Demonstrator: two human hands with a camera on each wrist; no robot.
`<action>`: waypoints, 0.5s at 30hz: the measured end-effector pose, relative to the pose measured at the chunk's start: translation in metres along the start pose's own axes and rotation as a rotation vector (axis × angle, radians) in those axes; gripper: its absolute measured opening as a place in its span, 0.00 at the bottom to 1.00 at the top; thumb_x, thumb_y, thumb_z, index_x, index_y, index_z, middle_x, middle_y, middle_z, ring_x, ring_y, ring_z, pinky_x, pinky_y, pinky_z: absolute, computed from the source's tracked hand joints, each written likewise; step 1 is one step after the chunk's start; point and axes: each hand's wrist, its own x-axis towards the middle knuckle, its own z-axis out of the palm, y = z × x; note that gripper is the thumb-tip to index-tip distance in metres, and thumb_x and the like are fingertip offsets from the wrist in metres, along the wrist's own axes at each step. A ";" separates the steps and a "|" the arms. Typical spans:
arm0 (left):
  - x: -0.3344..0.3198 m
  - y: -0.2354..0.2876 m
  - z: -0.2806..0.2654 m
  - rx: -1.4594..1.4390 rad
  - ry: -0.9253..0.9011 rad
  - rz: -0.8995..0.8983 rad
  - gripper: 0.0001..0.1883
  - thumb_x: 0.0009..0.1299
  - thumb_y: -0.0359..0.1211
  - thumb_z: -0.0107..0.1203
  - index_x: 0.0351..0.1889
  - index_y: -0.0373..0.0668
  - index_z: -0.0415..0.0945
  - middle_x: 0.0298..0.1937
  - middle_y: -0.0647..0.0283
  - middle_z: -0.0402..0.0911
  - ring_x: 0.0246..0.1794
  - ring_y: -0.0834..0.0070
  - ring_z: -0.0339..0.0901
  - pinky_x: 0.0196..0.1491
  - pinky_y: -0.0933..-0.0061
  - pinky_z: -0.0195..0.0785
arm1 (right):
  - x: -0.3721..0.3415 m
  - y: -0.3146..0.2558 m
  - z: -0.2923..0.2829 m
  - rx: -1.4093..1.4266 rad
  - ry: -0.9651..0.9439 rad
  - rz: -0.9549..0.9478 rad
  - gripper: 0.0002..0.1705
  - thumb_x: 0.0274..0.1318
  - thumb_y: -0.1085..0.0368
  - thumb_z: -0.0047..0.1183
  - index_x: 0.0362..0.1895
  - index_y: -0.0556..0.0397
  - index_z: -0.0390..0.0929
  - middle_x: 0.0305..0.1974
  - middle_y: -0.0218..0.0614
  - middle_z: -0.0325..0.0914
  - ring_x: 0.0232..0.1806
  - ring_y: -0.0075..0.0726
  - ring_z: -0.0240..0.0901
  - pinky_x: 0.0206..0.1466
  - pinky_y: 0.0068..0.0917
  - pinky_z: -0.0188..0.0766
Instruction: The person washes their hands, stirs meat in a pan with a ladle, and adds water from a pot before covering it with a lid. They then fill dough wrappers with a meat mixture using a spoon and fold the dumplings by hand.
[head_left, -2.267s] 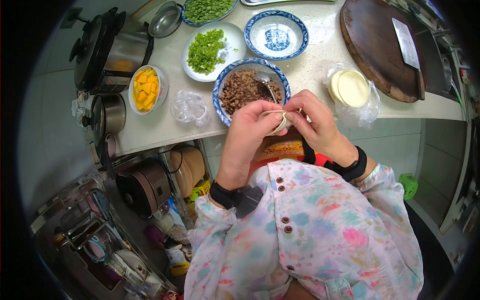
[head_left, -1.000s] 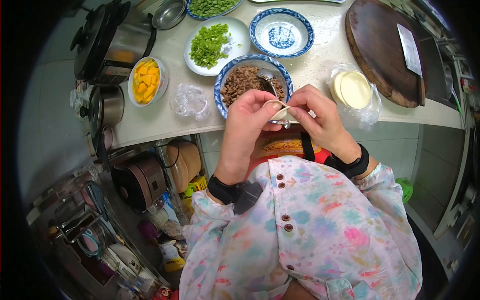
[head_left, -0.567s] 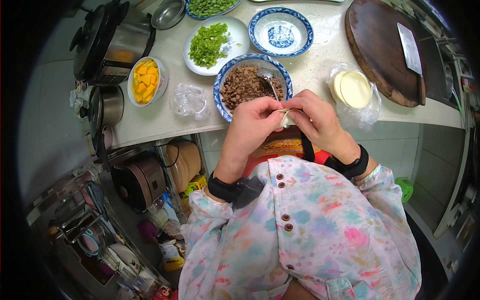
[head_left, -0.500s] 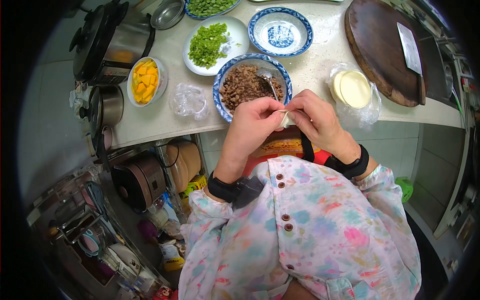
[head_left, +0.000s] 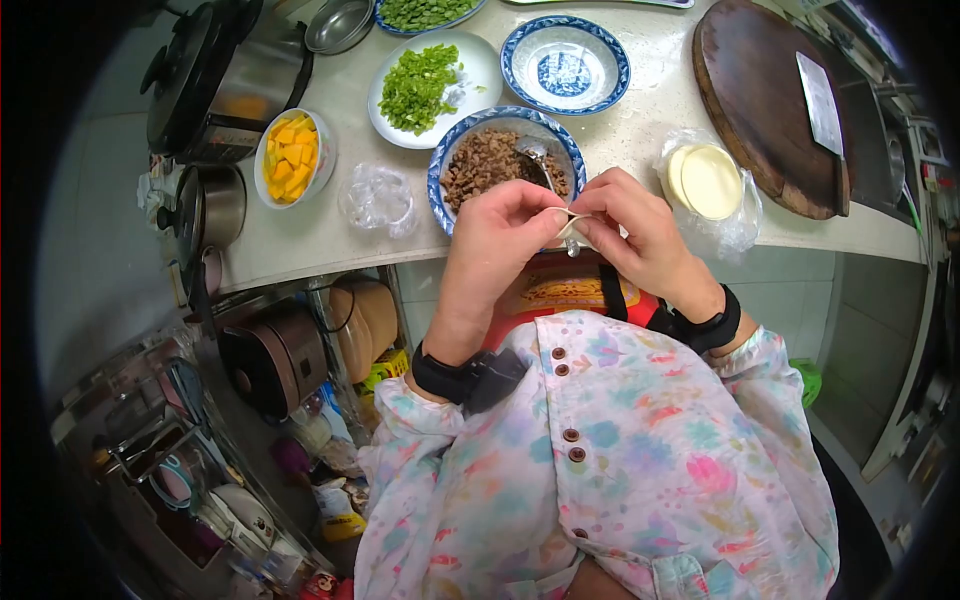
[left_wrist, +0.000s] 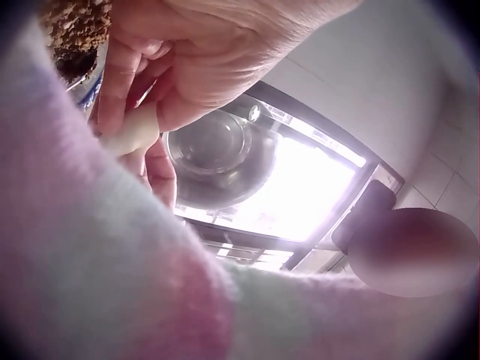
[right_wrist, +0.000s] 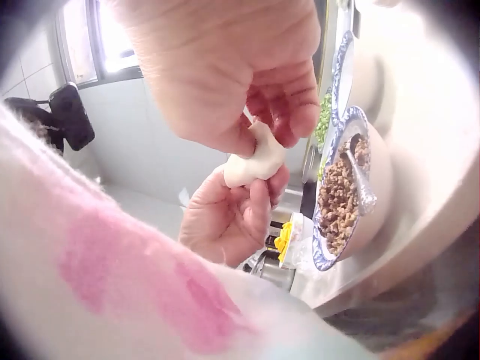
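Between both hands, just in front of the counter edge, is a folded piece of white dough. My left hand pinches it from one side, my right hand from the other, thumbs and forefingers nearly meeting. In the right wrist view the dough looks rounded and closed over, with the right hand at its upper edge and the left hand under it. The left wrist view shows a strip of the dough at the fingers. Behind the hands stands a blue-rimmed bowl of brown filling with a spoon.
Round wrappers lie on plastic at the right, near a round board with a cleaver. Around the back and left are an empty patterned bowl, chopped greens, yellow cubes and crumpled plastic.
Both hands still hold the dough; the fingertips have shifted along its edge. The left hand has turned slightly, and the spoon-like shiny piece below the dough shows more than half a second ago.
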 end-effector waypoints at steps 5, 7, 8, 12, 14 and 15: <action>0.000 -0.004 0.000 -0.089 0.073 0.000 0.06 0.60 0.27 0.56 0.35 0.37 0.75 0.34 0.65 0.78 0.33 0.82 0.75 0.39 0.80 0.73 | 0.000 0.000 0.002 -0.104 0.030 -0.049 0.09 0.43 0.76 0.52 0.33 0.54 0.72 0.32 0.39 0.68 0.29 0.42 0.70 0.29 0.30 0.68; 0.000 -0.005 0.001 -0.025 0.100 0.013 0.06 0.60 0.26 0.56 0.35 0.37 0.75 0.33 0.65 0.78 0.32 0.83 0.74 0.37 0.82 0.71 | -0.001 -0.004 0.003 -0.136 0.035 -0.065 0.10 0.42 0.76 0.53 0.33 0.53 0.72 0.32 0.39 0.68 0.29 0.43 0.71 0.29 0.31 0.68; 0.000 -0.006 0.002 0.007 0.114 0.019 0.06 0.60 0.26 0.56 0.35 0.37 0.76 0.33 0.66 0.78 0.32 0.84 0.74 0.36 0.82 0.71 | -0.001 -0.003 0.003 -0.150 0.006 -0.081 0.10 0.42 0.76 0.53 0.33 0.53 0.72 0.32 0.39 0.69 0.30 0.43 0.71 0.29 0.31 0.68; 0.001 -0.009 0.002 0.254 0.099 0.096 0.05 0.60 0.25 0.55 0.34 0.36 0.76 0.31 0.68 0.78 0.30 0.86 0.72 0.33 0.85 0.67 | -0.003 0.000 0.002 -0.195 -0.061 -0.124 0.10 0.42 0.75 0.54 0.33 0.53 0.72 0.32 0.38 0.69 0.30 0.43 0.71 0.29 0.32 0.69; 0.001 -0.010 0.003 0.313 0.084 0.137 0.05 0.60 0.24 0.54 0.33 0.35 0.77 0.30 0.69 0.78 0.29 0.86 0.72 0.33 0.86 0.65 | -0.003 -0.001 0.003 -0.158 -0.046 -0.070 0.10 0.42 0.75 0.54 0.33 0.53 0.72 0.31 0.38 0.69 0.29 0.43 0.71 0.28 0.32 0.69; 0.001 -0.010 0.003 0.313 0.067 0.133 0.04 0.60 0.24 0.54 0.33 0.35 0.77 0.31 0.68 0.78 0.30 0.86 0.72 0.34 0.85 0.65 | -0.005 -0.004 0.004 -0.113 -0.024 -0.010 0.10 0.42 0.75 0.54 0.33 0.53 0.72 0.31 0.37 0.69 0.29 0.43 0.71 0.28 0.31 0.68</action>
